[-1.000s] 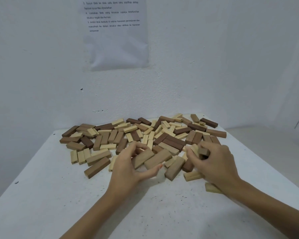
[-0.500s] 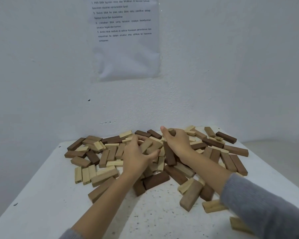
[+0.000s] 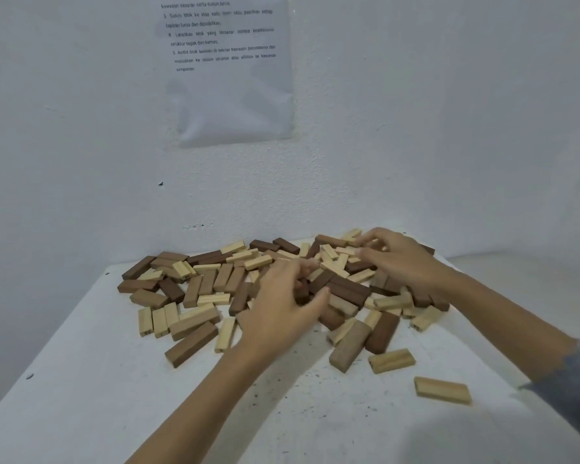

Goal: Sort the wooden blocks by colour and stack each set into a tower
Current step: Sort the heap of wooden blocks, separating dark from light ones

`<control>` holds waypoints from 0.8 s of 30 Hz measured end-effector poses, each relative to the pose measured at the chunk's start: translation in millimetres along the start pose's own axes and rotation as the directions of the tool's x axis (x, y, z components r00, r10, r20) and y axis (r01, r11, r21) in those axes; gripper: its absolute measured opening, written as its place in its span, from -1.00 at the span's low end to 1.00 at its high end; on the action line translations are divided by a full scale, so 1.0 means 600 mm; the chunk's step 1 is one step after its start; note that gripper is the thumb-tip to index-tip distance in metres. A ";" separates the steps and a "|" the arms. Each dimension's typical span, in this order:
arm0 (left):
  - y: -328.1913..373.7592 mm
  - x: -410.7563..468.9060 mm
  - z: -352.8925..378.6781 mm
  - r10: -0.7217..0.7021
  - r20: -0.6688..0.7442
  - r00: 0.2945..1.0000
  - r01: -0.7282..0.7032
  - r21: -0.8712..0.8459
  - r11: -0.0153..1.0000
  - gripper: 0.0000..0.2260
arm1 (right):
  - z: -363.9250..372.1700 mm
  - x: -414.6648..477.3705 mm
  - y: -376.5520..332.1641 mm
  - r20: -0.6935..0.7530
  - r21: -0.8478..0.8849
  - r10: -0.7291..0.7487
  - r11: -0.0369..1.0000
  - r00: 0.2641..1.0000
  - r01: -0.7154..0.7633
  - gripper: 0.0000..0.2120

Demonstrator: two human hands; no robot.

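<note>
A mixed heap of wooden blocks (image 3: 215, 279) in pale, mid-brown and dark brown lies flat across the far half of the white table (image 3: 81, 396). No blocks are stacked. My left hand (image 3: 282, 306) is in the middle of the heap, with its fingers and thumb curled round a dark brown block (image 3: 302, 292). My right hand (image 3: 399, 259) reaches over the far right of the heap, and its curled fingertips pinch among pale blocks (image 3: 375, 245). The hands hide the blocks beneath them.
Loose blocks lie nearer me: a pale block (image 3: 442, 390) at the right, another pale one (image 3: 391, 360), and a mid-brown block (image 3: 191, 343) at the left. A printed sheet (image 3: 231, 95) hangs on the white wall behind the table.
Both hands went from the near edge of the heap deeper into it. The right hand has since shifted right to the far corner, and blocks were pushed about near the front.
</note>
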State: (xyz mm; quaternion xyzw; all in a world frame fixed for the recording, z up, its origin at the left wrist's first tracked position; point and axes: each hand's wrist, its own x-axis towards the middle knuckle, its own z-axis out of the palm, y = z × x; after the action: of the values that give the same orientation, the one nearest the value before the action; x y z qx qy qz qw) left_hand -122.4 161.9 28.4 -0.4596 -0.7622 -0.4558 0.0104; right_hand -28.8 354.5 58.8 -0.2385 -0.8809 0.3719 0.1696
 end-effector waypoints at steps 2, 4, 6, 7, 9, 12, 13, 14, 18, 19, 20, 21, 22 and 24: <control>0.025 -0.015 0.019 -0.006 0.144 0.990 -0.010 0.111 0.994 -0.63 | -0.024 -0.013 0.038 -0.076 -0.195 0.103 0.974 0.992 -0.117 -0.74; 0.045 -0.026 0.039 -0.045 0.315 0.948 -0.057 0.306 0.950 -0.48 | -0.039 -0.030 0.063 -0.053 -0.345 0.194 0.917 0.980 -0.200 -0.53; 0.059 -0.032 0.057 -0.082 0.416 0.906 -0.117 0.430 0.895 -0.39 | -0.042 -0.039 0.085 0.084 -0.430 0.201 0.891 0.976 -0.147 -0.38; 0.064 -0.034 0.064 -0.089 0.434 0.897 -0.136 0.460 0.878 -0.39 | -0.040 -0.042 0.098 0.144 -0.442 0.181 0.891 0.973 -0.101 -0.39; 0.068 -0.036 0.071 -0.092 0.448 0.889 -0.152 0.480 0.864 -0.44 | -0.039 -0.051 0.115 0.161 -0.405 0.140 0.912 0.977 -0.064 -0.48; 0.069 -0.036 0.077 -0.095 0.468 0.879 -0.140 0.444 0.885 -0.47 | -0.043 -0.069 0.118 0.157 -0.351 0.040 0.936 0.987 0.018 -0.85; 0.070 -0.037 0.079 -0.114 0.456 0.883 -0.106 0.429 0.897 -0.44 | -0.044 -0.071 0.119 0.159 -0.320 0.002 0.946 0.987 0.050 -0.83; 0.070 -0.037 0.081 -0.138 0.434 0.890 -0.060 0.412 0.909 -0.39 | -0.046 -0.079 0.114 0.163 -0.320 0.016 0.947 0.987 0.038 -0.81; 0.082 -0.029 0.097 -0.218 0.372 0.902 0.064 0.384 0.921 -0.35 | -0.045 -0.095 0.100 0.241 -0.383 0.110 0.924 0.964 -0.010 -0.58; 0.086 -0.026 0.101 -0.232 0.374 0.898 0.072 0.396 0.916 -0.37 | -0.044 -0.096 0.096 0.270 -0.423 0.129 0.906 0.954 -0.003 -0.50; 0.090 -0.022 0.104 -0.249 0.378 0.892 0.078 0.414 0.907 -0.42 | -0.044 -0.097 0.091 0.296 -0.460 0.152 0.888 0.943 0.001 -0.44; 0.093 -0.018 0.107 -0.268 0.379 0.886 0.086 0.432 0.898 -0.49 | -0.044 -0.098 0.086 0.310 -0.480 0.160 0.877 0.937 0.009 -0.38; 0.097 -0.013 0.109 -0.295 0.380 0.876 0.105 0.447 0.888 -0.55 | -0.045 -0.099 0.083 0.316 -0.490 0.164 0.872 0.935 0.012 -0.36; 0.102 -0.004 0.112 -0.354 0.375 0.857 0.166 0.450 0.877 -0.56 | -0.050 -0.099 0.081 0.305 -0.466 0.153 0.885 0.940 0.007 -0.41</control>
State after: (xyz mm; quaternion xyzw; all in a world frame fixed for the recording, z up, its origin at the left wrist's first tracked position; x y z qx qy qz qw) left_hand -50.5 217.7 30.1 -0.4298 -0.8770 -0.1685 -0.1334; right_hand 48.7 369.0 35.8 -0.2391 -0.9498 0.1934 -0.0575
